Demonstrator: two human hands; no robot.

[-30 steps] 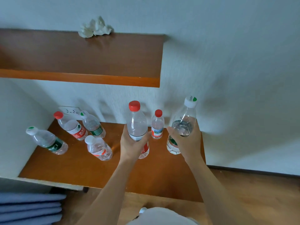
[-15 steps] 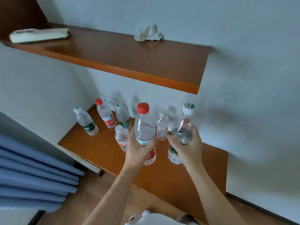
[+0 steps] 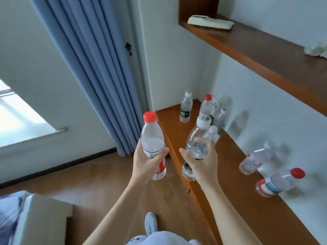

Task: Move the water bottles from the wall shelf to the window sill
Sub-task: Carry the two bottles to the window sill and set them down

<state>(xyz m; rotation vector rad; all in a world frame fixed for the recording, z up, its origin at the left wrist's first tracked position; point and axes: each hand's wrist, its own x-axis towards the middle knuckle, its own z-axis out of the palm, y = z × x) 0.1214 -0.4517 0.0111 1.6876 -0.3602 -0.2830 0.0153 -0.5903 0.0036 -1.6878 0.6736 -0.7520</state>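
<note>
My left hand (image 3: 147, 161) grips a red-capped water bottle (image 3: 152, 138) with a red label, held upright over the floor, left of the lower wall shelf (image 3: 235, 177). My right hand (image 3: 203, 163) grips a white-capped bottle (image 3: 198, 138) with a green label, above the shelf's front edge. Several bottles stand on the shelf: a green-labelled one (image 3: 185, 107) and a red-capped one (image 3: 206, 105) in the far corner, a clear one (image 3: 253, 160) and a red-capped one (image 3: 277, 183) at right. The window sill (image 3: 33, 137) lies at far left.
A blue curtain (image 3: 99, 73) hangs between the window and the shelf corner. An upper wooden shelf (image 3: 261, 50) carries a white cloth pad (image 3: 210, 23) and a crumpled tissue (image 3: 316, 49). A wall socket (image 3: 216, 104) sits behind the corner bottles. Wooden floor, my shoe (image 3: 151, 223), bedding at lower left.
The view has swung left, away from the shelf toward the curtain and window. Both hands have carried their bottles off the shelf, the left one now over the floor.
</note>
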